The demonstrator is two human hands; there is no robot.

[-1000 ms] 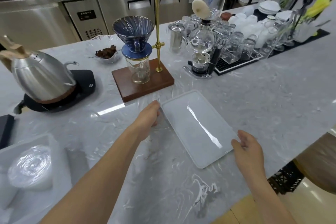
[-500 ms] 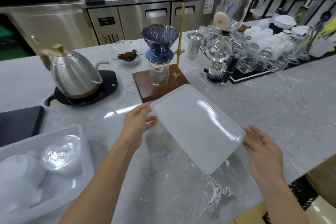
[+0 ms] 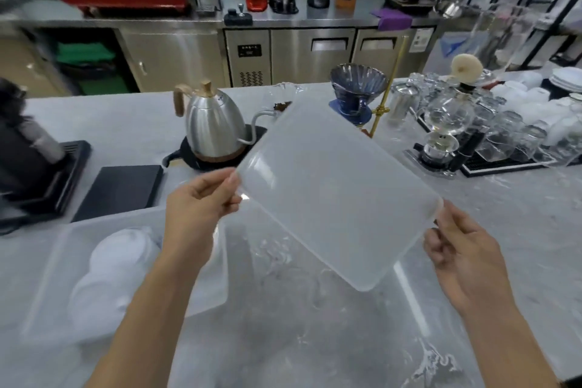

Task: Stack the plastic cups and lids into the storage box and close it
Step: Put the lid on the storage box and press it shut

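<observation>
A translucent white rectangular box lid (image 3: 333, 195) is held in the air above the marble counter, tilted with its far edge up. My left hand (image 3: 198, 201) grips its left corner. My right hand (image 3: 463, 249) pinches its right corner. The clear storage box (image 3: 217, 268) stands on the counter at the lower left, under my left forearm. Stacked plastic cups and lids (image 3: 116, 264) lie inside it, blurred and partly hidden by my arm.
A steel gooseneck kettle (image 3: 214, 126) on a black base stands behind the lid. A blue pour-over dripper (image 3: 357, 85) on a brass stand, a siphon brewer (image 3: 447, 123) and several glasses (image 3: 516, 132) crowd the right. A black scale (image 3: 119, 189) and a dark machine (image 3: 22, 148) sit left.
Both hands lifted the lid off the counter and carried it up and leftward toward the box. The view swung left, bringing more of the box into sight.
</observation>
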